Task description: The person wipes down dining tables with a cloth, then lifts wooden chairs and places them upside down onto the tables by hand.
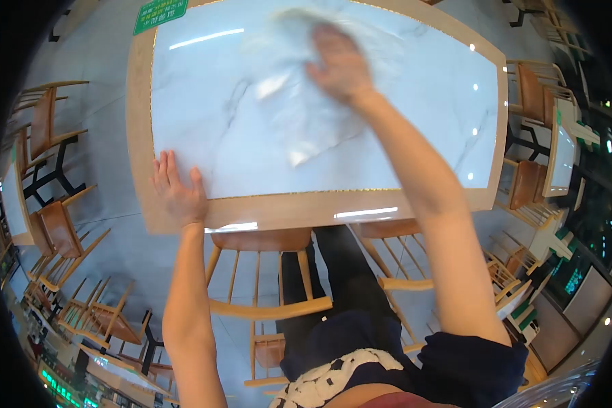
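Observation:
My right hand (340,64) presses down on a whitish, thin-looking cloth (323,126) spread over the far middle of the table. Both hand and cloth are smeared by motion, and the cloth's outline is hard to make out. The table (204,109) has a glossy white marble-patterned top with a gold line and a light wooden border. At its near left corner, my left hand (179,190) lies flat with the fingers spread, partly on the wooden border, holding nothing.
A green sign (160,13) sits at the table's far left corner. Two wooden chairs, one with a brown seat (262,239), stand at the near edge by my legs. More chairs (61,228) and tables stand on both sides.

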The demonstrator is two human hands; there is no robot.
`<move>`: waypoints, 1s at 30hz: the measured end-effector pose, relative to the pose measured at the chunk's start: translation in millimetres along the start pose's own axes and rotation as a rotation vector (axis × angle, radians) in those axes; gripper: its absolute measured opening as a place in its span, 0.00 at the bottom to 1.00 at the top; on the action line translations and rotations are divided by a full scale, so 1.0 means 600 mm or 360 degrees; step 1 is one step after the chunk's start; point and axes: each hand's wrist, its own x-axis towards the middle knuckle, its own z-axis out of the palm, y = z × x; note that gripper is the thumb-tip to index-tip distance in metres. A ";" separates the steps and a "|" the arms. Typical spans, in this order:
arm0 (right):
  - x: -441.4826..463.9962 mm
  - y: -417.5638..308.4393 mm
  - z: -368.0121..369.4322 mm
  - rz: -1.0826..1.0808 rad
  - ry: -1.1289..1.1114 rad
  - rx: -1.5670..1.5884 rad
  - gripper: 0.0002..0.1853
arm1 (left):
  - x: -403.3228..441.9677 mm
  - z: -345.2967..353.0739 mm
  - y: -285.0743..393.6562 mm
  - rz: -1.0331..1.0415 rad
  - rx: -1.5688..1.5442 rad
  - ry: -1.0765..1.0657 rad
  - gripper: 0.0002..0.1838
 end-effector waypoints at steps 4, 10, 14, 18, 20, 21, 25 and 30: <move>-0.049 0.290 -0.066 0.0739 0.0116 -0.0614 0.39 | -0.004 -0.001 0.000 0.0017 0.0071 -0.0003 0.34; -0.048 0.415 -0.063 0.2079 0.0152 -0.0888 0.48 | 0.007 -0.018 0.012 -0.0015 0.0143 -0.0058 0.34; 0.146 0.292 0.002 0.1677 0.0123 -0.0511 0.46 | 0.013 -0.015 0.013 -0.0008 0.0137 -0.0054 0.35; 0.311 0.066 0.151 0.1000 0.0198 -0.0122 0.43 | 0.006 -0.005 0.002 0.0031 0.0166 -0.0070 0.36; 0.343 -0.075 0.138 0.0545 0.0032 -0.0041 0.41 | 0.008 -0.008 0.007 0.0032 0.0157 -0.0083 0.36; 0.340 -0.113 0.186 0.0244 0.0271 -0.0140 0.38 | 0.008 -0.010 0.009 0.0028 0.0133 -0.0093 0.36; 0.309 -0.142 0.151 -0.0250 -0.0191 -0.0050 0.40 | 0.007 -0.006 0.012 0.0052 0.0129 -0.0067 0.36; 0.247 0.034 0.073 0.0210 -0.0146 0.0214 0.37 | 0.009 -0.013 0.021 0.0068 0.0150 -0.0084 0.34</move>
